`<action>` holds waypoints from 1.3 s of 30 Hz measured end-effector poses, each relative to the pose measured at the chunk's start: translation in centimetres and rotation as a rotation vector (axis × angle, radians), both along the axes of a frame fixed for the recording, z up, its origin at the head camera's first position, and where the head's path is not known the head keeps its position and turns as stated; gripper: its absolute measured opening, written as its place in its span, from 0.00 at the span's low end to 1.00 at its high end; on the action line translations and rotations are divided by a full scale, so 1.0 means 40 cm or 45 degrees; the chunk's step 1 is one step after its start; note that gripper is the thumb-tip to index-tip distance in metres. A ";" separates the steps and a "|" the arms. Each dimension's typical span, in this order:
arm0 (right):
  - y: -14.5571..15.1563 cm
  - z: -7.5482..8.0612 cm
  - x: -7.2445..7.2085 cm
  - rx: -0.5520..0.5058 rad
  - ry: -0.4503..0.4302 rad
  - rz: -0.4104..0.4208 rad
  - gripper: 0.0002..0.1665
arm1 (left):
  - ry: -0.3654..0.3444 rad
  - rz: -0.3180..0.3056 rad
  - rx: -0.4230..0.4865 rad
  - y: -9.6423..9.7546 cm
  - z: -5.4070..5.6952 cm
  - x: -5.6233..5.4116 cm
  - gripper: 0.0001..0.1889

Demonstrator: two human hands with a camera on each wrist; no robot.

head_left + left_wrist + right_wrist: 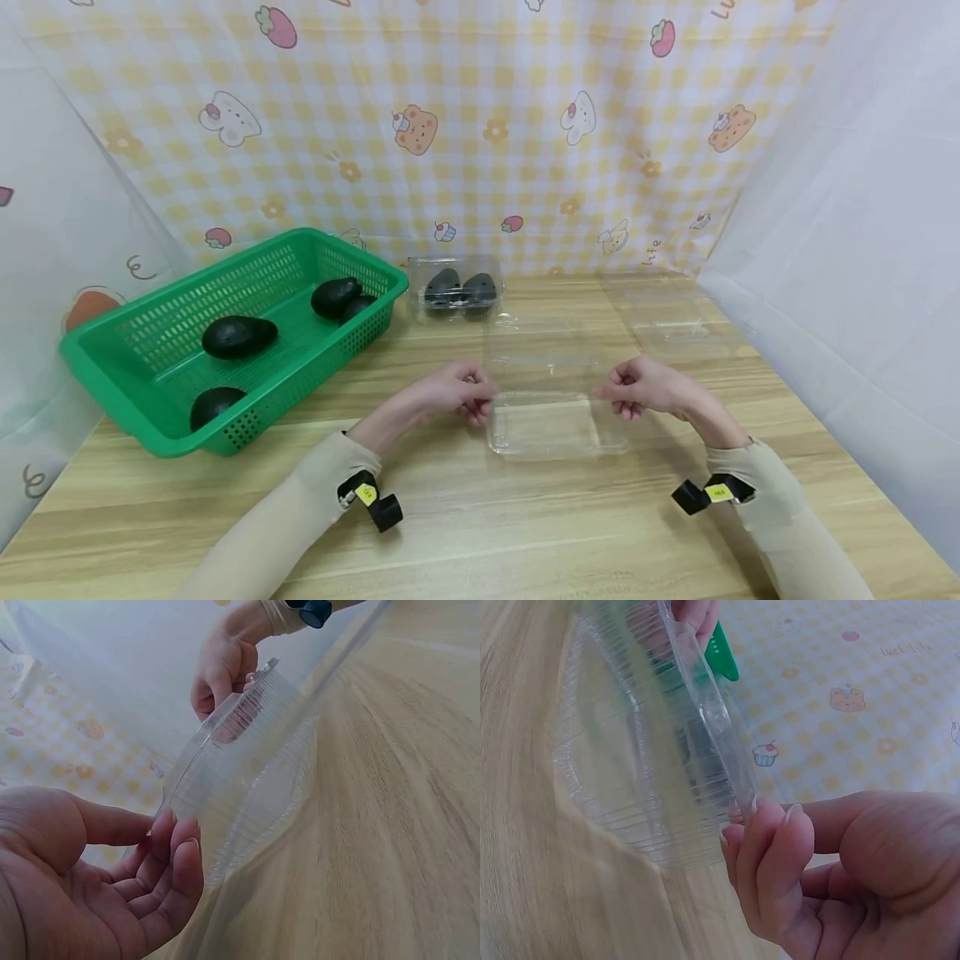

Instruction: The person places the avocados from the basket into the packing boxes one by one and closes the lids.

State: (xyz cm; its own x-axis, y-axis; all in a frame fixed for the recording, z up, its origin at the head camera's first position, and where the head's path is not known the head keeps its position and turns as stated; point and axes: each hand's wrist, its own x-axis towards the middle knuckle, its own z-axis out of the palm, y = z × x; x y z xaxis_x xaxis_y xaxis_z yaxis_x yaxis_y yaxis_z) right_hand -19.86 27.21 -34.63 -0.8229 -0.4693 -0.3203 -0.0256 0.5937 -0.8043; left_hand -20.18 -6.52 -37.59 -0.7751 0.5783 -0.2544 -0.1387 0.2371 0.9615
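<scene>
Plastic box [551, 417] btwn grips [459, 390] [645, 387] (L+R)

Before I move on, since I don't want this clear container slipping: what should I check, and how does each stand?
1. Left hand secure: ok, it pinches one side edge of the clear container.
2. Right hand secure: ok, it pinches the opposite edge.
3. Clear container empty: ok, nothing lies in it.
4. One hand free: not ok, both hold the container.
5. Avocados available: ok, several lie in the green basket.
6. Gap to the filled container behind: cannot tell.
</scene>
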 end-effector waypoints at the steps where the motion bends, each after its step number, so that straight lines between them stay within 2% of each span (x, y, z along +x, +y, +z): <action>1: -0.001 -0.002 0.000 -0.006 -0.006 0.002 0.15 | 0.006 -0.003 0.005 -0.003 -0.001 0.001 0.06; 9: -0.013 -0.021 -0.007 -0.046 -0.030 0.014 0.16 | -0.046 0.015 0.018 -0.029 -0.006 0.013 0.06; 23: -0.053 -0.036 -0.015 -0.085 -0.058 0.028 0.16 | -0.032 0.007 0.032 -0.083 -0.010 0.032 0.07; 30: -0.079 -0.032 -0.020 -0.084 -0.046 0.073 0.16 | -0.011 0.022 0.011 -0.111 -0.005 0.045 0.07; 39: -0.115 -0.030 -0.025 -0.068 -0.042 0.074 0.15 | 0.000 0.028 0.021 -0.144 -0.007 0.051 0.08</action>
